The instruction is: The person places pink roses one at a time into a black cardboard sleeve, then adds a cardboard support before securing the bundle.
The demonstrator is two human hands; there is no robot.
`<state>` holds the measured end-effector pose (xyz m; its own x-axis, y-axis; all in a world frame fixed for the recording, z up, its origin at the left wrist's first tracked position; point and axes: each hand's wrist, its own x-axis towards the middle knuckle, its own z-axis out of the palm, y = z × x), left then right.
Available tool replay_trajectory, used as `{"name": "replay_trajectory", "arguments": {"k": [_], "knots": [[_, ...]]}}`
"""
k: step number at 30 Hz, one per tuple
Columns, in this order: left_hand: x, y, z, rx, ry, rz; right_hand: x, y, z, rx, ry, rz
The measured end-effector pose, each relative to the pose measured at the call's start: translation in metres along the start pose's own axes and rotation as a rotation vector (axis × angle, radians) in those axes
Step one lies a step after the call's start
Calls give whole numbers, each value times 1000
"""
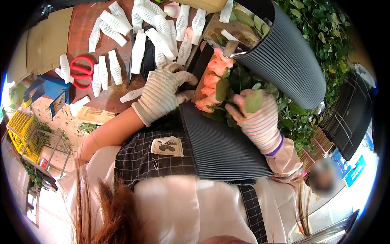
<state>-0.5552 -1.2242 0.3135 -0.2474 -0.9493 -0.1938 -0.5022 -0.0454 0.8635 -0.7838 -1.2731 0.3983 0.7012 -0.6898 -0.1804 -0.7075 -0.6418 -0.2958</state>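
Note:
Several pink roses (211,88) lie in a row on a dark corrugated sheet (225,146), whose other end curls up at the upper right. My right hand (259,117), in a striped knit glove, is at the stems and leaves beside the blooms; its fingers are partly bent, and leaves hide what lies between them. My left hand (167,90), gloved alike, rests at the table edge left of the roses, its fingertips at a black strip by the blooms. Whether it grips the strip is not plain. White foam mesh sleeves (138,53) lie scattered beyond my left hand.
Red-handled scissors (82,72) lie on the reddish table (82,103) among more sleeves. Cardboard (45,42) and a blue device (53,88) stand at the left. Dense leafy stems (320,39) fill the right side. Yellow crates (24,134) stand further left. Another person is at the lower right.

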Motion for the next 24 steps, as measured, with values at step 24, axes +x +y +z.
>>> {"name": "replay_trajectory", "arguments": {"k": [24], "knots": [[0,-6,7,-1,-6,40,-1,7,49,-60,-70,-69]]}}
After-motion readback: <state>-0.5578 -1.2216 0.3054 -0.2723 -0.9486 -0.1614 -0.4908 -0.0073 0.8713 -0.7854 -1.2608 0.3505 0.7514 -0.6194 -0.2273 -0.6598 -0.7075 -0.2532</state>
